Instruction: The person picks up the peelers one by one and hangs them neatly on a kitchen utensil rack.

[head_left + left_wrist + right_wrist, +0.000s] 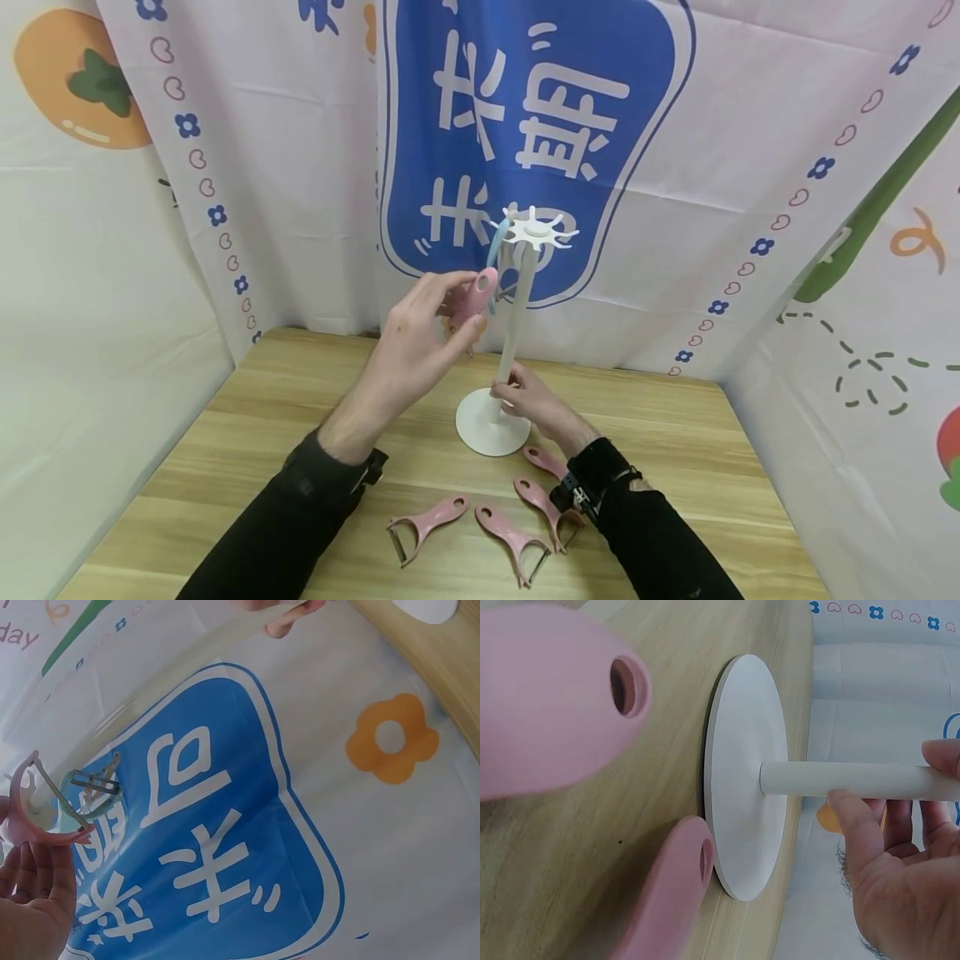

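My left hand (pixel 408 337) pinches a pink peeler (pixel 481 292) between thumb and fingers, its holed handle end up, beside the top of a white stand (pixel 516 321). A light blue peeler (pixel 497 242) hangs from the hooked top of that stand. In the left wrist view, the pink peeler's forked head (pixel 56 838) overlaps the blue peeler's head (pixel 112 791). My right hand (pixel 542 407) grips the pole low down, just above the round base (pixel 480 427); its thumb and fingers wrap the pole (pixel 810 778) in the right wrist view.
Several pink peelers lie on the wooden table in front of the stand: one at left (pixel 429 527), one in the middle (pixel 510 537), others (pixel 536 496) beside and partly under the right forearm. A printed curtain (pixel 315 208) hangs behind the table.
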The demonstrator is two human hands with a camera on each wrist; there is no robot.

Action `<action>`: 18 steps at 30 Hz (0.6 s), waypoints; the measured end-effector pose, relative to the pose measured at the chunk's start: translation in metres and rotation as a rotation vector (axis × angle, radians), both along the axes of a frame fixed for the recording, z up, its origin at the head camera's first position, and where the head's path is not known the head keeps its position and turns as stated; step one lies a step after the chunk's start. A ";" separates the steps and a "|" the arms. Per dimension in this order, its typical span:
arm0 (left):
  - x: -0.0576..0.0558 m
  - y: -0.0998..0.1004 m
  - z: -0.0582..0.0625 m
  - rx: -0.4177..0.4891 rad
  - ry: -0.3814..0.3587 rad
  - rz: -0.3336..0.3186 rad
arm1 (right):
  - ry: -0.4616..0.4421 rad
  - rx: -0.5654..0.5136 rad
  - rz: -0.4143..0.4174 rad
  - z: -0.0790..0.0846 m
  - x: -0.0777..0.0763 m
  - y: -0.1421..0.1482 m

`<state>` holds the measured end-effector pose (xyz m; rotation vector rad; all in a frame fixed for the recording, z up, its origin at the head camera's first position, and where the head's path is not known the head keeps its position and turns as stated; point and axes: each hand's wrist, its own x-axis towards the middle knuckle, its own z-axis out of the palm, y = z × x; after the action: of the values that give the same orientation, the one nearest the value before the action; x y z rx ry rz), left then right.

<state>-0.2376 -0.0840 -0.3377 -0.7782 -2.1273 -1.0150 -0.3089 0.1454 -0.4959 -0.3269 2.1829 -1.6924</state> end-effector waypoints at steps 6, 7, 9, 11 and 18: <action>0.000 0.006 0.010 0.034 0.011 0.003 | -0.008 0.003 -0.005 -0.001 0.000 0.000; -0.001 0.007 0.011 0.040 0.012 0.002 | -0.008 0.000 -0.007 -0.001 0.000 0.000; -0.001 0.009 0.014 0.056 0.014 -0.003 | 0.000 -0.001 -0.007 -0.001 0.000 0.000; -0.001 0.010 0.016 0.072 0.014 -0.007 | 0.002 -0.004 -0.006 0.000 0.001 0.000; -0.004 0.014 0.022 0.103 0.016 -0.008 | 0.000 -0.005 -0.001 0.000 0.000 -0.001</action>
<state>-0.2413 -0.0699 -0.3155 -0.7427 -2.0425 -1.1104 -0.3089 0.1445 -0.4958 -0.3275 2.1796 -1.6985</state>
